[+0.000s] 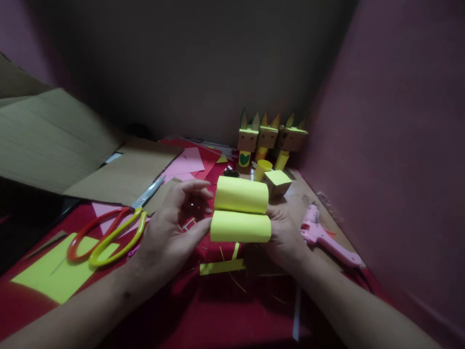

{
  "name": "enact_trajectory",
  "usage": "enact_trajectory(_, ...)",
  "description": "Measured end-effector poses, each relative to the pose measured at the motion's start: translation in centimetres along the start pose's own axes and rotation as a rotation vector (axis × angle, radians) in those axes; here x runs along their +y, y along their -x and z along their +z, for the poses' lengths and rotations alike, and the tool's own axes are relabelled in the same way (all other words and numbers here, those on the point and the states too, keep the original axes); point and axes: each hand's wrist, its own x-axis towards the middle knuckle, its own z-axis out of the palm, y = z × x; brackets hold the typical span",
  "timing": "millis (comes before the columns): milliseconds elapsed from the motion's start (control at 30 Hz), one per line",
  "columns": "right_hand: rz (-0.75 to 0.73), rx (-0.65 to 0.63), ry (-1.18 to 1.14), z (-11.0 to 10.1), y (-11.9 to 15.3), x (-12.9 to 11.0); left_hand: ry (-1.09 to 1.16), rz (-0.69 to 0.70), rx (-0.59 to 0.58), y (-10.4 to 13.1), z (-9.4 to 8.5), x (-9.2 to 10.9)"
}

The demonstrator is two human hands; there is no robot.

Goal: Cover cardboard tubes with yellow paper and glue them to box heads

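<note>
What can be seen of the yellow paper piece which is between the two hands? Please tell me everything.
The yellow paper piece looks like plain, thin card, curved into two rounded sections, one above the other in view, a shadow line between them. Whether they are joined is unclear. It is held above the red surface, its right end in the right hand; the left hand has its thumb at the lower section's left edge.

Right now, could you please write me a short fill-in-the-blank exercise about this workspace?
1. The right hand holds curled paper coloured ____.
2. The glue gun to the right of that hand is ____.
3. Near the back wall stand ____ box-headed figures with pointed ears.
4. The heart on one figure is ____.

Missing words: yellow; pink; three; green.
</note>
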Motion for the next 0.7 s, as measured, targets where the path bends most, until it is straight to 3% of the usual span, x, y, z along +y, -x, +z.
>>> enact_trajectory(100, 0.026, 0.006, -0.006, 0.0, -0.1, 0.0, 0.175, -0.346, -0.15, -0.4, -0.1, 0.4)
enact_trajectory(167, 0.045, 0.001, -0.014, 0.0, -0.1, 0.0, 0.238, -0.425, -0.229, -0.5, -0.1, 0.8)
enact_trajectory(267, 0.066, -0.013, -0.023, 0.1, 0.0, 0.2, 0.255, -0.342, -0.214, -0.5, 0.3, 1.5)
enact_trajectory(467, 0.154, -0.024, 0.018, 0.0, 0.3, 0.5, 0.058, -0.136, -0.118, 0.3, 0.4, 1.1)
enact_trajectory(700, 0.114, -0.054, 0.065, 0.2, 0.3, -0.3, -0.015, -0.057, -0.127, 0.3, 0.2, 1.1)
